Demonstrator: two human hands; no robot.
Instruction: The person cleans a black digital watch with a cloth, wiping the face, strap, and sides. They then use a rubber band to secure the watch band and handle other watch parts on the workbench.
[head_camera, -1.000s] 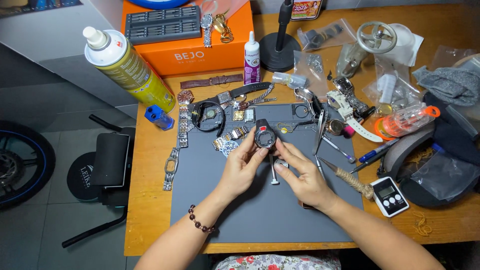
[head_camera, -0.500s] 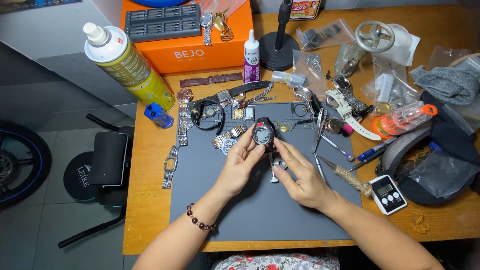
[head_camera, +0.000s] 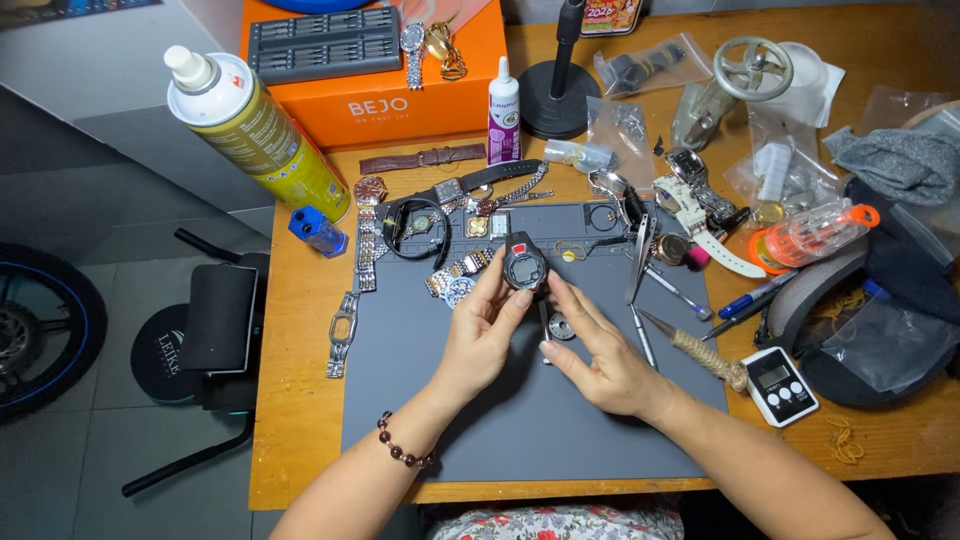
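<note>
Far left edge of the wooden workbench (head_camera: 300, 400), a tall yellow spray can with a white cap (head_camera: 255, 130) lies tilted, and just below it sits a small blue block-shaped tool (head_camera: 318, 231). Beside that, a row of metal watch bracelets (head_camera: 366, 250) runs down along the left edge of the grey rubber work mat (head_camera: 500, 420).

Over the mat now, and here is the left hand (head_camera: 478, 340): forearm coming up from the near edge with a dark beaded bracelet (head_camera: 403, 450) at the wrist, palm turned inward, thumb and fingertips pinched on the left side of a black digital watch head with a round grey face and a red patch (head_camera: 524, 267). The watch head is held above the mat's upper middle, face up to the camera.

The right hand (head_camera: 600, 360) comes in from the near right corner, wrist low over the mat, fingers stretched up and to the left, fingertips meeting the watch head's lower right side. So both hands are together, closed on that one piece.

Just under the right fingers, a small round metal disc (head_camera: 561, 326) lies on the mat. Further right, steel tweezers (head_camera: 640, 255), then a twine-wrapped pointed tool (head_camera: 700, 350), and near the right edge a small white digital timer (head_camera: 779, 385).
</note>
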